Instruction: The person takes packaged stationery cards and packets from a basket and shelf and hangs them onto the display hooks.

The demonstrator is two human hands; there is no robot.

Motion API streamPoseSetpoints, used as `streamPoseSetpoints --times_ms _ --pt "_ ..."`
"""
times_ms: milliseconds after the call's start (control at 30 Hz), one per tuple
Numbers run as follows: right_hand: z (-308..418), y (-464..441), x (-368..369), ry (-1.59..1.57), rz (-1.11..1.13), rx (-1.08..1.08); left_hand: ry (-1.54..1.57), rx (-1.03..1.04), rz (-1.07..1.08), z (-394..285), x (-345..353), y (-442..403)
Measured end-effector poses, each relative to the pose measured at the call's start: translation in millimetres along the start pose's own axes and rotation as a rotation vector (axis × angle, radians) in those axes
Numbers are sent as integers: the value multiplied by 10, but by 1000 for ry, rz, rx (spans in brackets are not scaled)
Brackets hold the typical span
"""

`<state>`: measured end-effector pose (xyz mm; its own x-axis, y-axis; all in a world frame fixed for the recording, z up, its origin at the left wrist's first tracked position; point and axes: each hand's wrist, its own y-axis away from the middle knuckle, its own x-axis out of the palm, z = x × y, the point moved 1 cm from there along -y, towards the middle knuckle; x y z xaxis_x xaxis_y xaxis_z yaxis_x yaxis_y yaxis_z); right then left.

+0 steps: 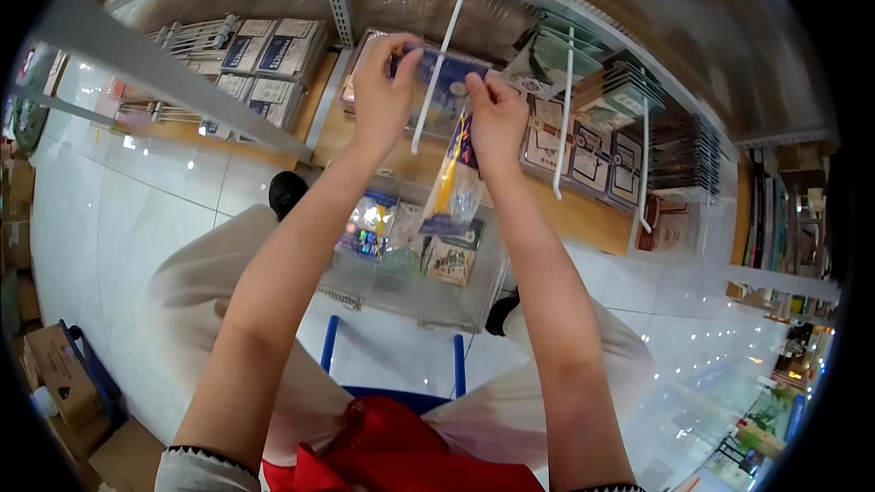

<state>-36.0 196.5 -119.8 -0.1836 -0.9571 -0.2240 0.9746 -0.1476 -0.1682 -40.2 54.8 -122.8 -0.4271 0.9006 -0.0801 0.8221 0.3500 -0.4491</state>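
My right hand [499,123] pinches the top of a clear plastic packet [449,184], which hangs down with a yellow stick-like item and purple print inside. My left hand [381,96] is raised on the other side of a white display hook [441,64]. Its thumb and forefinger are curved and slightly apart, and I see nothing between them. Behind both hands, flat blue packs [447,87] lie on the wooden shelf. Below the hanging packet is a clear plastic bin [415,302] with several packaged items in it.
More white hooks [564,118] jut out at the right, above boxed sets [583,157]. Wrapped packs [264,59] are stacked at the left behind a grey shelf post [182,68]. A blue stool [401,398] is under me, and cardboard boxes [68,374] stand at the lower left.
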Motion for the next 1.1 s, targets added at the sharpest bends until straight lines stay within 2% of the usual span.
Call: streamPoseSetpoints --times_ms 133,267,367,433,467,500,633,700,767,800,833,933,1033,1067,1100 --pt "-206 -625 212 -167 -105 22 27 54 59 188 300 -579" --pt "-245 -1056 371 -232 -217 21 -13 239 22 398 554 -998" --pt "-278 -1106 397 -232 -256 3 -164 154 99 471 581 -1114" --pt "-210 -967 394 -204 -348 -19 -153 114 26 215 517 -1118" --pt "-146 -823 346 -106 -316 93 -168 169 -31 299 508 -1002" --pt "-178 -725 314 -54 -298 57 -184 223 -89 367 475 -885" --pt "-342 -196 210 102 -232 -31 -66 31 82 321 13 -464" --pt "-211 84 138 152 -194 10 -85 -460 636 20 -341 -71" --pt "-34 326 102 193 -148 100 -46 -792 945 -500 -563 330" --pt "-45 433 125 144 -152 36 -55 -675 986 -690 -658 531" --pt "91 525 109 78 -59 74 -66 -557 1023 -809 -733 675" --pt "514 825 -23 -146 201 163 -105 -581 1148 -980 -1000 852" --pt "881 947 -382 -281 291 249 60 -900 919 -1186 -1255 1017" --pt "967 1004 -518 -279 348 318 177 -943 810 -1227 -1305 1076" --pt "1018 1103 -579 -270 392 313 200 -943 803 -1272 -1334 1115"
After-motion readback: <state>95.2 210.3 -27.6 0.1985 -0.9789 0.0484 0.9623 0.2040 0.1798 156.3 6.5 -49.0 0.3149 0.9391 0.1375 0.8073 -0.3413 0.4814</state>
